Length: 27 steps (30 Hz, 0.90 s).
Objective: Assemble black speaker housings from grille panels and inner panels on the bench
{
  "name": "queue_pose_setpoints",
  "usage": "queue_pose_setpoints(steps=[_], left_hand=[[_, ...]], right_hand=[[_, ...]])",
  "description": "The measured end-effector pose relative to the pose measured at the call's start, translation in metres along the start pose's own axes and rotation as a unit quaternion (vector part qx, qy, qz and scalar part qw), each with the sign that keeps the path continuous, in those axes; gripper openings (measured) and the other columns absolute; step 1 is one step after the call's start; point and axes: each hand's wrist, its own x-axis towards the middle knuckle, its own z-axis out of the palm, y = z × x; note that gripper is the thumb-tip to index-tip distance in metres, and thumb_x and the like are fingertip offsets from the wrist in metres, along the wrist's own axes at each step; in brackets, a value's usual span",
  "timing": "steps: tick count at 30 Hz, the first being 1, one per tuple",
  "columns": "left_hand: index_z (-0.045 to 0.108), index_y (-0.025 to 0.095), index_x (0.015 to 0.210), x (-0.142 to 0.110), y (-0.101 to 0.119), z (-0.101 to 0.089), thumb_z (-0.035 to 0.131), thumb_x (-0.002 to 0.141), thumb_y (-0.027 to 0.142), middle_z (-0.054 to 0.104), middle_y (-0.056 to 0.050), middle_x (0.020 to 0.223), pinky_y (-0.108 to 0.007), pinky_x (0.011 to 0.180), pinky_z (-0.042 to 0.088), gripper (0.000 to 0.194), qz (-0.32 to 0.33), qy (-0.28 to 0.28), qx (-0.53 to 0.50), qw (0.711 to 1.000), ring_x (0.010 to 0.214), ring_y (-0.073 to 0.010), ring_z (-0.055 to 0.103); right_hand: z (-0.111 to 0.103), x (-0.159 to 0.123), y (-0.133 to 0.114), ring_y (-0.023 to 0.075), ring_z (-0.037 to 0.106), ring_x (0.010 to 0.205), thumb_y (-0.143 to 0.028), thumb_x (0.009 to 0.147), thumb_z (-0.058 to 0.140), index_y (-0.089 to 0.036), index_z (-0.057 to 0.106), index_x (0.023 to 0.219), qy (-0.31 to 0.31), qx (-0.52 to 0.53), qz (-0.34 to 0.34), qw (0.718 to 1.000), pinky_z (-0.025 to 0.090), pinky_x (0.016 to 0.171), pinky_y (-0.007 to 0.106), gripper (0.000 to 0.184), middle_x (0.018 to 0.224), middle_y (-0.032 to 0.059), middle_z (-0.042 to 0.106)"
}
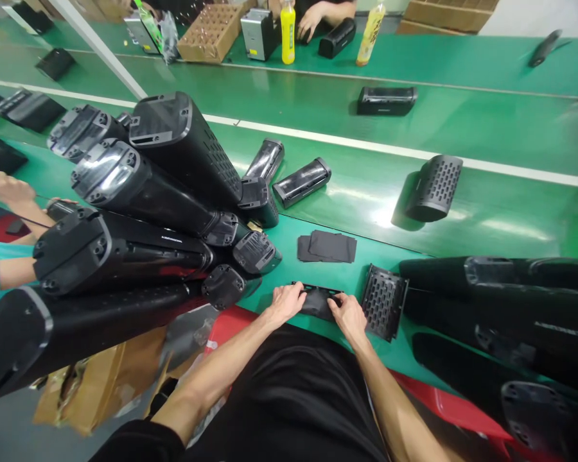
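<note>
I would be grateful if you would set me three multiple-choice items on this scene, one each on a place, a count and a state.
1. Where does the perforated black grille lie relative to the right hand?
A) To its right B) Beneath it C) Far off, beside the bottles

2. How many drink bottles stand at the top of the view?
A) One B) Two C) Four

3. How do the left hand and right hand meet the flat black piece?
A) Both rest on it B) Only the left touches it C) Neither touches it

1 A: the grille lies just past that hand.
2 B: one has a yellow body, the other stands further right.
3 A: fingers of both lie on it.

1 head-worn view, angled down, above both hands (284, 305) (349, 319)
</note>
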Motion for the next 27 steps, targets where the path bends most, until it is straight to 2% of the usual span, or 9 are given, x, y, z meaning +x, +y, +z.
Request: queue_pose_setpoints(steps=[3, 6, 9, 13, 18, 20, 23, 25, 27], left_hand=[[0.060, 0.021, 0.126, -0.002, -0.004, 0.001, 0.059, 0.096, 0.038, 0.069, -0.016, 0.122, -0.048, 0.099, 0.046, 0.035, -0.007, 0.039, 0.029, 0.999, 0.117, -0.0334, 0.064], [0.056, 0.021, 0.135, 0.001, -0.012, -0.001, 0.064, 0.092, 0.030, 0.061, -0.014, 0.129, -0.044, 0.100, 0.047, 0.044, 0.024, 0.090, 0.013, 0.996, 0.125, -0.0310, 0.054], [0.066, 0.023, 0.121, 0.009, -0.020, -0.001, 0.063, 0.091, 0.022, 0.060, -0.011, 0.120, -0.042, 0.103, 0.045, 0.031, 0.054, 0.097, -0.055, 0.992, 0.119, -0.0278, 0.053], [0.069, 0.021, 0.093, 0.017, -0.028, -0.003, 0.060, 0.091, 0.022, 0.064, -0.007, 0.103, -0.038, 0.099, 0.046, 0.009, 0.069, 0.086, -0.118, 0.987, 0.106, -0.0238, 0.056], [0.064, 0.019, 0.094, 0.011, -0.031, -0.016, 0.061, 0.090, 0.036, 0.061, 0.002, 0.076, -0.026, 0.070, 0.045, 0.017, 0.064, 0.043, -0.229, 0.970, 0.071, -0.0147, 0.056], [0.064, 0.018, 0.094, 0.001, -0.027, -0.023, 0.065, 0.088, 0.046, 0.060, 0.003, 0.074, -0.024, 0.066, 0.043, 0.028, 0.051, 0.023, -0.331, 0.942, 0.069, -0.0131, 0.054], [0.065, 0.017, 0.099, -0.014, -0.015, -0.034, 0.076, 0.079, 0.055, 0.059, 0.003, 0.076, -0.023, 0.066, 0.041, 0.044, 0.026, -0.018, -0.510, 0.860, 0.069, -0.0117, 0.053], [0.065, 0.017, 0.102, -0.023, -0.007, -0.040, 0.081, 0.073, 0.055, 0.059, 0.003, 0.079, -0.023, 0.066, 0.041, 0.050, 0.008, -0.042, -0.572, 0.819, 0.070, -0.0114, 0.053], [0.066, 0.017, 0.104, -0.030, 0.000, -0.046, 0.084, 0.070, 0.053, 0.060, 0.002, 0.081, -0.024, 0.067, 0.042, 0.053, -0.004, -0.058, -0.600, 0.798, 0.070, -0.0116, 0.054]], right_hand=[[0.002, -0.004, -0.003, 0.0295, 0.065, 0.112, -0.042, 0.094, 0.061, -0.024, 0.072, 0.113, 0.012, -0.052, -0.007, 0.999, 0.049, 0.092, 0.039, 0.028, 0.120, 0.0110, 0.060], [0.002, -0.002, -0.005, 0.0296, 0.065, 0.110, -0.040, 0.096, 0.058, -0.021, 0.061, 0.135, 0.029, -0.075, -0.011, 0.997, 0.049, 0.088, 0.038, 0.043, 0.131, 0.0142, 0.054], [0.001, 0.006, -0.009, 0.0299, 0.064, 0.108, -0.035, 0.095, 0.057, -0.022, 0.049, 0.148, 0.038, -0.077, -0.020, 0.996, 0.049, 0.086, 0.038, 0.055, 0.133, 0.0152, 0.053], [-0.007, 0.017, -0.011, 0.0277, 0.063, 0.102, -0.030, 0.093, 0.055, -0.021, 0.067, 0.124, 0.029, -0.051, -0.044, 0.997, 0.047, 0.085, 0.037, 0.035, 0.120, 0.0129, 0.058], [-0.034, 0.015, -0.007, 0.0245, 0.063, 0.088, -0.040, 0.082, 0.065, -0.022, 0.068, 0.092, -0.036, 0.047, -0.086, 0.994, 0.048, 0.078, 0.034, 0.021, 0.091, 0.0060, 0.064], [-0.046, 0.007, -0.004, 0.0227, 0.062, 0.075, -0.054, 0.083, 0.061, -0.023, 0.064, 0.092, -0.078, 0.094, -0.087, 0.989, 0.049, 0.068, 0.033, 0.033, 0.078, 0.0023, 0.063], [-0.062, -0.013, -0.001, 0.0208, 0.063, 0.067, -0.070, 0.081, 0.062, -0.023, 0.062, 0.103, -0.138, 0.211, -0.070, 0.965, 0.049, 0.061, 0.031, 0.052, 0.078, 0.0019, 0.066], [-0.071, -0.026, -0.001, 0.0190, 0.062, 0.066, -0.068, 0.072, 0.077, -0.022, 0.064, 0.109, -0.154, 0.322, -0.049, 0.933, 0.047, 0.059, 0.029, 0.060, 0.078, 0.0012, 0.067], [-0.077, -0.038, -0.002, 0.0171, 0.060, 0.065, -0.060, 0.063, 0.090, -0.022, 0.067, 0.109, -0.146, 0.407, -0.028, 0.901, 0.045, 0.058, 0.027, 0.064, 0.076, -0.0002, 0.066]])
